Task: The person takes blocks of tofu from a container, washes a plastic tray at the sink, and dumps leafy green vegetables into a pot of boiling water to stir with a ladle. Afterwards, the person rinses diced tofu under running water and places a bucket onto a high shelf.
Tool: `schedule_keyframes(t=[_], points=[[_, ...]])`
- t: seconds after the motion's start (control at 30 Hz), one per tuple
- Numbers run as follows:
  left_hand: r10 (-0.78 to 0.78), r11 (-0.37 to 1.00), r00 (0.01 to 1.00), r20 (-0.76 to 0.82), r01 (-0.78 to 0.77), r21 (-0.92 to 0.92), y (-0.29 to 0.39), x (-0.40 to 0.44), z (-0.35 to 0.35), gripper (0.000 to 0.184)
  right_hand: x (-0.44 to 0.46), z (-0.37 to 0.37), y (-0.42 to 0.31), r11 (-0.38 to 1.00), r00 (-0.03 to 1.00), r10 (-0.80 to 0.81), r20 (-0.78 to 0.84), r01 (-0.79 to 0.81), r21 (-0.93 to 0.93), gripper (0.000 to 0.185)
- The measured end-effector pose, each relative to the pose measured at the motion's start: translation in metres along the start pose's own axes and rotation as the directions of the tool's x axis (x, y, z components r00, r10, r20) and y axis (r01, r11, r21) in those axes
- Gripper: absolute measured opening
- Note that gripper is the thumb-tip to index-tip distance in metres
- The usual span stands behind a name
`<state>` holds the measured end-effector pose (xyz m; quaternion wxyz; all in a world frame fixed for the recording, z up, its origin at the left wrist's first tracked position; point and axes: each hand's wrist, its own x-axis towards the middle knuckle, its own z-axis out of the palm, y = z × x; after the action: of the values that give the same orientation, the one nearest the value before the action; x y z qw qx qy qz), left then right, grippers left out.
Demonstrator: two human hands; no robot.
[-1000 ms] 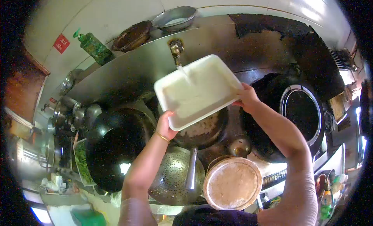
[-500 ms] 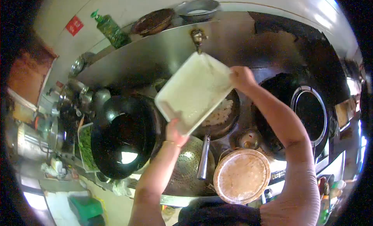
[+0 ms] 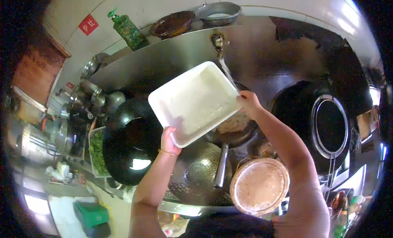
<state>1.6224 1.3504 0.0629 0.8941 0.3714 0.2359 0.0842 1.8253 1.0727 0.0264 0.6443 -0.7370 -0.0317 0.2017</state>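
A white rectangular plastic tray (image 3: 192, 101) hangs tilted over the stove, its inside facing me and looking wet. My left hand (image 3: 169, 142) is closed on the tray's near left corner, and my right hand (image 3: 249, 103) grips its right edge. Just behind the tray's far right side, water streams from a wall tap (image 3: 218, 40). Beneath it, partly hidden, sits a pan (image 3: 242, 137) holding pale food (image 3: 234, 125), its metal handle (image 3: 222, 166) pointing toward me. A perforated metal strainer (image 3: 195, 172) lies below my left hand.
A black wok (image 3: 118, 156) is at left, beside a tray of green vegetables (image 3: 97, 150). On the right, another dark wok (image 3: 290, 105) has a ringed metal frame (image 3: 313, 123) over it. A round, pale-brown lid (image 3: 260, 187) sits near me. A green pump bottle (image 3: 129, 33) stands on the ledge.
Both hands have brought the tray leftward and slightly toward me, turning it a little flatter. The water stream from the tap now shows beside it. The camera view has shifted slightly.
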Motion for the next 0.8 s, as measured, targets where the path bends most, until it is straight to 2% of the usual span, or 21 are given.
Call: schedule_keyframes(t=[0.03,0.13,0.17,0.23,0.33,0.37,0.47,0.5,0.53,0.57,0.6,0.67,0.7,0.8], points=[[0.018,1.0,1.0,-0.024,-0.018,-0.022,0.007,-0.006,-0.008,0.048,-0.005,0.017,-0.006,0.996,0.996,0.072,0.051,-0.075,0.05,0.033],[0.31,0.932,0.95,0.028,-0.31,0.187,0.028,-0.039,0.016,0.053,-0.001,0.051,-0.005,0.956,0.946,0.266,0.188,-0.283,0.072,0.047],[0.384,0.891,0.923,0.034,-0.38,0.249,0.033,-0.047,0.02,0.054,-0.004,0.069,-0.006,0.959,0.949,0.281,0.143,-0.285,0.008,0.053],[0.523,0.781,0.85,0.059,-0.506,0.365,0.04,-0.063,0.025,0.058,0.016,0.103,0.023,0.966,0.934,0.237,0.267,-0.255,0.034,0.054],[0.7,0.485,0.643,0.309,-0.747,0.455,0.046,-0.09,0.029,0.061,0.023,0.141,0.038,0.967,0.913,0.146,0.381,-0.213,0.139,0.05],[0.738,0.373,0.6,0.31,-0.745,0.553,0.044,-0.098,0.022,0.061,0.021,0.153,0.036,0.963,0.908,0.109,0.405,-0.197,0.183,0.048],[0.695,0.157,0.569,0.44,-0.717,0.679,0.047,-0.129,0.011,0.055,-0.039,0.163,-0.036,0.982,0.973,0.138,0.184,-0.159,0.104,0.037],[0.702,-0.049,0.487,0.519,-0.694,0.718,0.047,-0.139,0.003,0.05,-0.044,0.167,-0.039,0.987,0.977,0.119,0.175,-0.136,0.087,0.039],[0.664,-0.102,0.486,0.568,-0.693,0.713,0.045,-0.149,0.0,0.05,-0.047,0.166,-0.031,0.991,0.975,0.091,0.203,-0.108,0.074,0.04],[0.625,-0.334,0.368,0.689,-0.672,0.661,0.053,-0.162,0.012,0.049,-0.041,0.169,-0.02,0.995,0.968,0.06,0.245,-0.079,0.067,0.041],[0.517,-0.337,0.512,0.686,-0.616,0.712,0.05,-0.177,0.005,0.045,-0.039,0.174,-0.01,0.997,0.953,0.036,0.3,-0.055,0.054,0.042],[0.637,-0.281,0.317,0.703,-0.754,0.594,0.052,-0.21,0.006,0.048,-0.038,0.186,-0.009,1.0,0.906,-0.009,0.424,0.0,0.022,0.045],[0.689,-0.23,0.304,0.657,-0.769,0.597,0.054,-0.22,0.009,0.05,-0.042,0.183,-0.009,1.0,0.898,-0.014,0.44,0.009,0.013,0.046],[0.755,-0.028,0.407,0.513,-0.762,0.647,0.055,-0.241,0.002,0.058,-0.063,0.174,-0.019,0.996,0.866,-0.055,0.496,0.082,-0.034,0.05]])
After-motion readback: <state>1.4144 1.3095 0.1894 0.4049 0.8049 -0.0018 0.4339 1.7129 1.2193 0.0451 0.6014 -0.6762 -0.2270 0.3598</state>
